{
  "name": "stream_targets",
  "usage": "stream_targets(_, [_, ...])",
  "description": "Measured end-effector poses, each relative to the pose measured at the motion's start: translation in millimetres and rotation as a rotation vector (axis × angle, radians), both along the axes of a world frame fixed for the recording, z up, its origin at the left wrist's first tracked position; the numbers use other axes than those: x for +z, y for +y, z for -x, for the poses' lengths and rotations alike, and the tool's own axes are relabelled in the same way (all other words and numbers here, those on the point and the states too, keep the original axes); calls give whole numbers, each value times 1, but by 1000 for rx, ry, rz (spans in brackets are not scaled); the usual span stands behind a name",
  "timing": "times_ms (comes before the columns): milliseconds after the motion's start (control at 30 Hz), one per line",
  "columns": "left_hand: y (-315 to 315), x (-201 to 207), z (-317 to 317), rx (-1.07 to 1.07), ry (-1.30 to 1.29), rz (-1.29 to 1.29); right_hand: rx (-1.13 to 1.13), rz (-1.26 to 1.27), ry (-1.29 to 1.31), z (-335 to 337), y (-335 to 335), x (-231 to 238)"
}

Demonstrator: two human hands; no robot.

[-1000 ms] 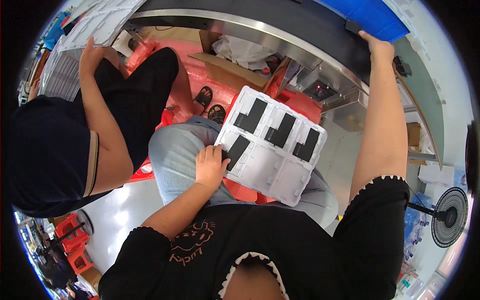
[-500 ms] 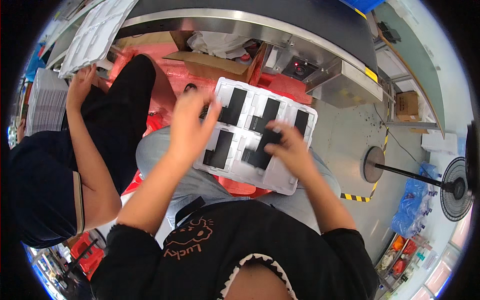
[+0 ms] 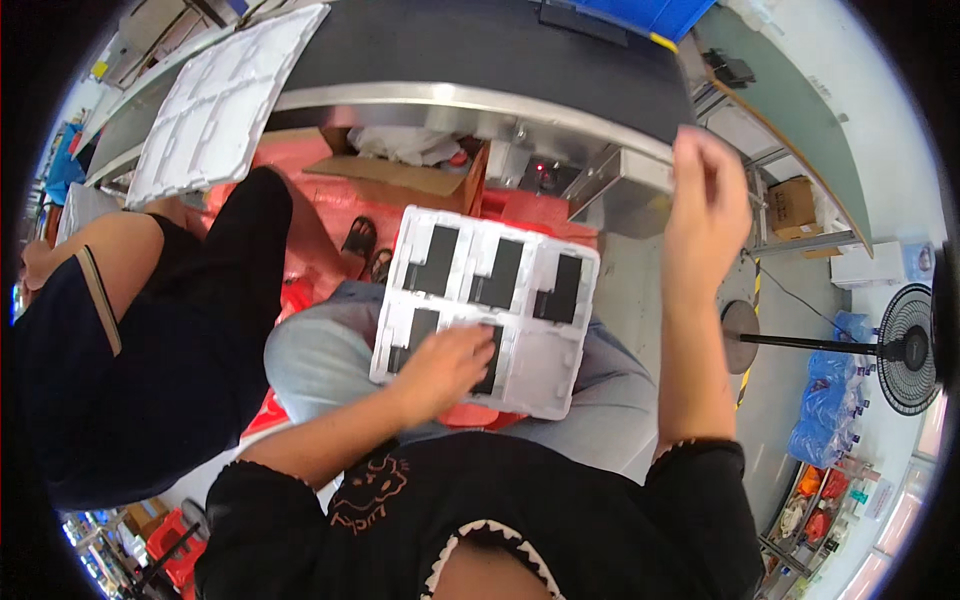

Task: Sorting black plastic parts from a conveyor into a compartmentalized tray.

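A white moulded tray (image 3: 545,385) lies tilted across my lap. Flat black rectangular pieces (image 3: 435,262) sit in most of its compartments, and the near right compartment shows bare white. My left hand (image 3: 448,368) is closed over the near middle compartment, its fingertips on the black rectangular piece (image 3: 492,365) there and hiding part of it. Away from the tray, my right hand (image 3: 708,205) is raised beside the right end of the conveyor (image 3: 440,50). Its fingers are bent and smeared by motion, so whether they hold anything does not show.
A co-worker sits at the left, near another white tray (image 3: 215,110) leaning over the conveyor edge. Beneath the conveyor are an open cardboard box (image 3: 400,178) and a metal box (image 3: 625,185). A dark flat object (image 3: 583,24) lies on the belt. A black fan (image 3: 908,348) stands right.
My right hand has left the tray and swung up and right towards the conveyor. My left hand has come down onto the near middle piece. The view has shifted, and the co-worker's tray sits higher.
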State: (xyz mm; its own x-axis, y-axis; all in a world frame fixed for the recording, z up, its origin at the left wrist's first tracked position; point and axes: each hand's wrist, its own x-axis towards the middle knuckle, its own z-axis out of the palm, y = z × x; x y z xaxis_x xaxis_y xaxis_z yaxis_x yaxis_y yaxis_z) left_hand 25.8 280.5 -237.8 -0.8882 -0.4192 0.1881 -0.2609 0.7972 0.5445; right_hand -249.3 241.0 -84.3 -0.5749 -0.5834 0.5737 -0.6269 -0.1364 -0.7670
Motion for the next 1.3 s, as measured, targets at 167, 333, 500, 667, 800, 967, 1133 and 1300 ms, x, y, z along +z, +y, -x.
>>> stream_targets(167, [33, -37, -23, -285, -449, 210, -311, -374, 408, 87, -123, 23])
stream_targets(333, [34, -58, -39, -287, -451, 335, -393, -1154, 267, 77, -180, 30])
stream_targets(500, [14, -27, -24, -62, -382, 67, -415, -836, 241, 157, -201, 11])
stream_targets(667, [-73, 16, -49, 704, 331, -272, 83, 121, -271, 83, -122, 37])
stream_targets(800, [-138, 78, -68, 960, 970, -963, 328, -158, -369, 38, 2, 21])
stream_targets(967, [-171, 128, -59, 813, 1316, -1057, 503, -875, -449, -5, 102, -75])
stream_targets(1133, [-194, 115, -59, 831, 1342, -1127, 389, -952, 31, -27, 161, -171])
stream_targets(1300, [-136, 117, -63, 709, 1321, -1319, 320, -697, 408, -54, 186, -170])
